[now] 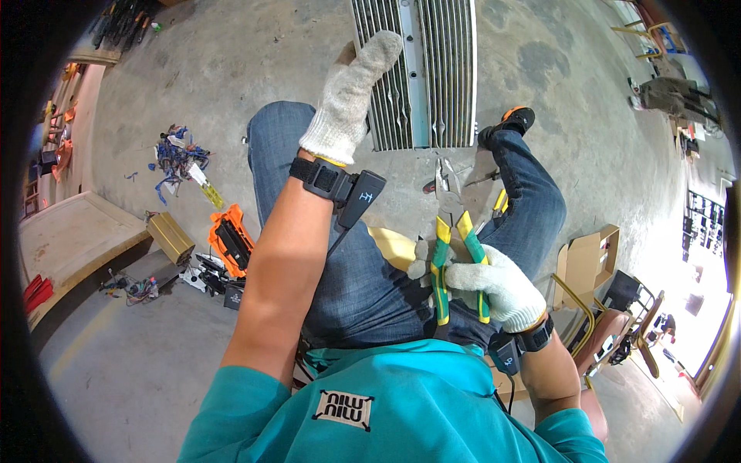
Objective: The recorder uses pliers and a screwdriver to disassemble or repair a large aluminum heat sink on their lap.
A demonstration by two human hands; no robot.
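Observation:
Both hands wear white knitted gloves. My left hand (351, 92) grips the left edge of a long finned metal heat sink (451, 73), its fingers lying over the fins. A pale strip with holes runs down the middle of the heat sink, and some fins near its lower end are bent. Close to my lap, my right hand (498, 285) is closed around pliers (441, 270) with green and yellow handles. The handles are spread and the jaws point away from me, toward the heat sink's near end.
A yellow-and-black tool (501, 203) lies beside my right leg. On the left are a tangle of blue wires (176, 154), an orange-and-black tool (230, 239), a gold metal box (170, 238) and a wooden table (85, 220). An open cardboard box (587, 262) stands at right.

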